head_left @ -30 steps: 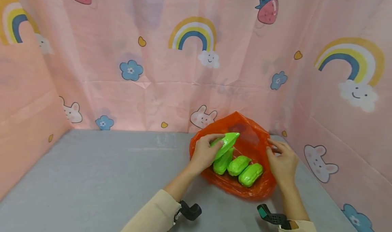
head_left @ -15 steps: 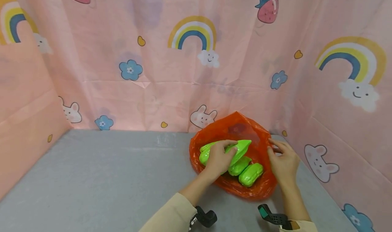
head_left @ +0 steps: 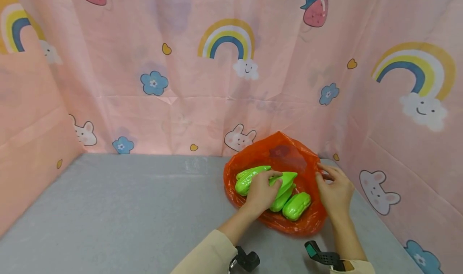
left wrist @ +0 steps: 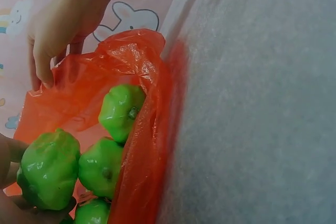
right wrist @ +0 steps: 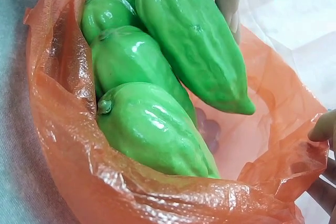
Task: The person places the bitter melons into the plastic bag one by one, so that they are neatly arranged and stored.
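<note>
A red plastic bag [head_left: 294, 155] lies with its mouth wide, holding several glossy green papayas [head_left: 296, 206]. My left hand [head_left: 262, 191] reaches into it and grips one papaya [right wrist: 191, 40] by its blunt end, the pointed tip facing away. That fruit lies over the middle of the row, as the right wrist view shows, and partly hides a neighbour. Other papayas [head_left: 249, 180] rest left of the hand. At the bag's right rim my right hand [head_left: 336, 191] pinches the plastic between thumb and fingers, keeping that side raised.
The bag stands on a grey table [head_left: 144, 209], near its back right corner. A pink patterned curtain [head_left: 181, 117] closes off the back and both sides. Black wrist camera mounts [head_left: 323, 258] sit on both forearms.
The left hand has moved right and slightly down with a papaya, uncovering papayas at the bag's left side. Over the last half second it has lowered a little. The right hand stays in place.
</note>
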A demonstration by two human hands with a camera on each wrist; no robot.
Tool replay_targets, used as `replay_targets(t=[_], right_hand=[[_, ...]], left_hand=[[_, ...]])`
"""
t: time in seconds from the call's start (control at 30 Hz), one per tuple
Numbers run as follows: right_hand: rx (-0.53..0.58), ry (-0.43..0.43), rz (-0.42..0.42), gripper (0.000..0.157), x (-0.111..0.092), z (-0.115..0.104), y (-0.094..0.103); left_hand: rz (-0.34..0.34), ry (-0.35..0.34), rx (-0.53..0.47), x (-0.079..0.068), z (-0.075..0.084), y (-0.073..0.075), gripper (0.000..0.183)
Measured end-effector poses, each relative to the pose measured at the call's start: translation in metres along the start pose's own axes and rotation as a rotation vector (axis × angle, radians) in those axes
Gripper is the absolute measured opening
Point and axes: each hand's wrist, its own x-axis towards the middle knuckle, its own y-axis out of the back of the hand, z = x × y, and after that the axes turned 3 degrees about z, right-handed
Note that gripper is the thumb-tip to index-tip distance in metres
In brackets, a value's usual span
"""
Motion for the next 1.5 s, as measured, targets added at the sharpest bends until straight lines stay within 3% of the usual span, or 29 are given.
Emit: replay_targets(t=[0.3,0.5,0.8,1.13,1.4,1.5], right_hand=[[-0.001,0.002,-0.002,0.023,-0.0006,-0.0006,0.0001],[0.001,0.016,0.003,0.023,0.0004,-0.0008,0.0000],[0.008,0.024,-0.006,0.023,-0.0003,0.0004,-0.0012],[0.005,0.043,-0.002,0.023,-0.0001,0.0018,-0.0021],[0.003,0.047,0.008,0.023,0.0011,0.0019,-0.0021],[-0.001,0.036,0.002,0.023,0.0005,0.0022,-0.0017]], left_hand=[[-0.031,0.011,0.033,0.0003,-0.0042,-0.0041,0.030],[-0.049,-0.027,0.086,0.0018,-0.0012,-0.0023,0.033],[0.002,-0.062,0.093,0.0035,-0.0008,-0.0017,0.024],[0.055,-0.080,0.198,0.0042,0.0004,-0.0052,0.020],[0.038,-0.123,0.292,0.0042,0.0005,-0.0054,0.021],[0.003,-0.112,0.298,0.0036,0.0022,-0.0040,0.022]])
